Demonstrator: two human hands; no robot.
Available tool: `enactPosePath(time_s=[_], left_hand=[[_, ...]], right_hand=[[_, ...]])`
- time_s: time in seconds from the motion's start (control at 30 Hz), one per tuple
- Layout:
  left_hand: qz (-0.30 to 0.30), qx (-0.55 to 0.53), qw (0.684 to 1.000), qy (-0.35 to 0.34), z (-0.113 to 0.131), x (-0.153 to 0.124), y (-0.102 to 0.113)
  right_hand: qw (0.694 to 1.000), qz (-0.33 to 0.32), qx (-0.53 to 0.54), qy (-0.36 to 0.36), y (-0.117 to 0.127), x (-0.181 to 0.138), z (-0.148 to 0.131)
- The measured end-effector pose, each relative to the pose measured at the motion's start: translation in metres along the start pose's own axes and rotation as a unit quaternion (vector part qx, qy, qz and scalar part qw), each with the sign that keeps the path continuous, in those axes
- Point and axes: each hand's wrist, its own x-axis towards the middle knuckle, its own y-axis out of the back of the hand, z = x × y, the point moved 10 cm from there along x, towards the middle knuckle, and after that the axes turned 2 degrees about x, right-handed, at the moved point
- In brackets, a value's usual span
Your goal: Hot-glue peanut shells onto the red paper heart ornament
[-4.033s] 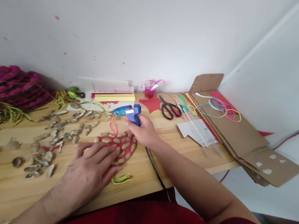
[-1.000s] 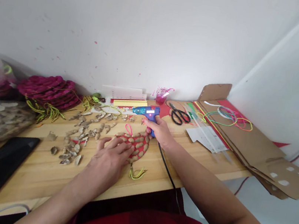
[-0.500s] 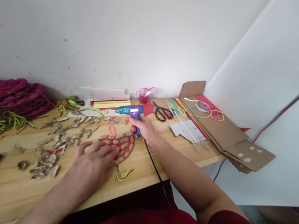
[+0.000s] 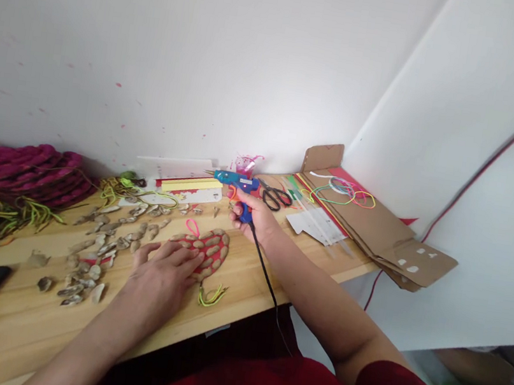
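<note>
A red heart-shaped piece (image 4: 212, 255), covered with peanut shells, lies on the wooden table. It has a pink loop (image 4: 192, 227) at its top and a yellow-green tassel (image 4: 211, 296) at its bottom. My left hand (image 4: 166, 272) rests on its left side, fingers stretched out over the shells and hiding part of it. In my right hand (image 4: 253, 216) is a blue hot glue gun (image 4: 236, 180), fingers wrapped round its handle. Its nozzle points left, above and beyond the heart, touching nothing I can see.
Loose peanut shells (image 4: 93, 271) spread to the left. Behind them sits a magenta stack with tassels (image 4: 32, 175). Scissors (image 4: 273, 198), a stained cup (image 4: 246, 164) and yellow strips (image 4: 190, 184) lie at the back; cardboard (image 4: 376, 236) and cords (image 4: 341, 192) are right. A black cord (image 4: 264, 271) crosses the table edge.
My right hand has raised the glue gun slightly away from the heart, farther back and to the right. The left hand stays on the heart. The view has shifted a little.
</note>
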Motion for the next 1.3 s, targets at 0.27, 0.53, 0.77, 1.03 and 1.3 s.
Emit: enactPosePath(time_s=[0.27,0.53,0.77,1.03,1.3], left_hand=[[-0.029,-0.026,0.999,0.004,-0.014,0.000,-0.006],[-0.020,-0.303,0.953,0.018,0.032,0.021,0.018],[-0.079,-0.612,0.780,0.105,0.088,0.052,-0.023],[-0.096,-0.723,0.665,0.162,0.098,0.055,-0.046],[-0.106,-0.701,0.678,0.194,0.101,0.054,-0.063]], right_hand=[[0.999,0.008,0.042,-0.013,0.009,-0.056,0.010],[0.994,0.096,-0.038,0.042,0.019,-0.092,0.002],[0.995,0.089,-0.018,0.049,0.004,-0.105,0.005],[0.920,0.012,-0.385,0.074,0.041,-0.120,-0.033],[0.581,0.290,-0.760,0.009,0.178,-0.134,-0.138]])
